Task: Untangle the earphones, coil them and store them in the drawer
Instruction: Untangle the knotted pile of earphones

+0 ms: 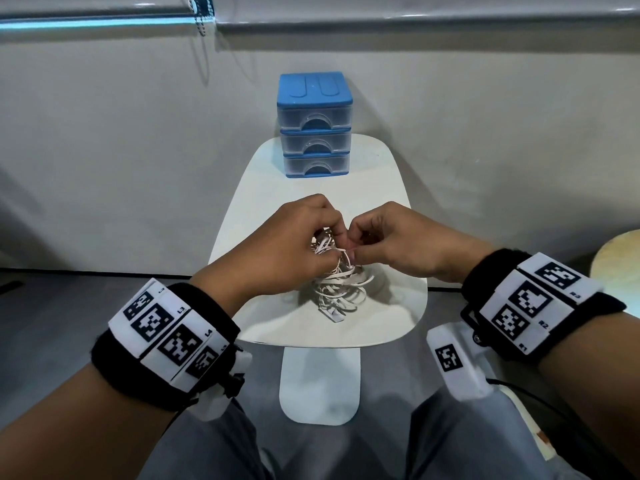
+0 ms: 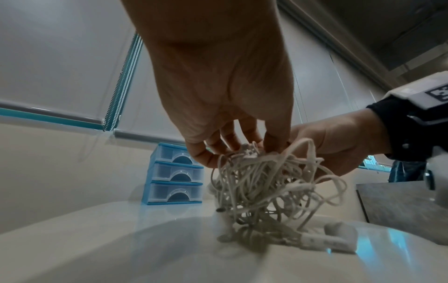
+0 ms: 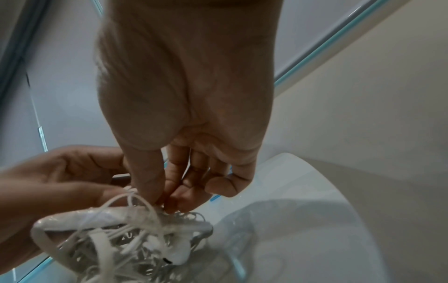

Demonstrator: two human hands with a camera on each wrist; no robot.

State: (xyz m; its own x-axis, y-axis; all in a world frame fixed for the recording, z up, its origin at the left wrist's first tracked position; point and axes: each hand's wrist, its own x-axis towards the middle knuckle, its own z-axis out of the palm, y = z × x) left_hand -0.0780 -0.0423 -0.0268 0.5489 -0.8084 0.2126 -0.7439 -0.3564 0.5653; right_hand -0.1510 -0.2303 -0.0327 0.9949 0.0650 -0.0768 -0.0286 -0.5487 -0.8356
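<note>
A tangled bundle of white earphones (image 1: pixel 341 289) hangs from both hands over the white table (image 1: pixel 391 188), its lower loops and an earbud (image 2: pixel 339 232) resting on the tabletop. My left hand (image 1: pixel 294 244) pinches the top of the tangle (image 2: pixel 261 172) with curled fingers. Beside it, my right hand (image 1: pixel 388 240) pinches a strand at the same spot, thumb against fingertips (image 3: pixel 169 203). The knotted wires (image 3: pixel 135 235) fill the lower left of the right wrist view. A blue three-drawer unit (image 1: pixel 315 126) stands at the table's far end with all drawers closed.
The table is small and narrow, with its foot (image 1: pixel 320 386) between my knees. A round wooden surface (image 1: pixel 620 268) shows at the right edge. Window blinds with a bead chain (image 1: pixel 202 22) hang behind. The drawer unit (image 2: pixel 174 174) sits beyond the tangle.
</note>
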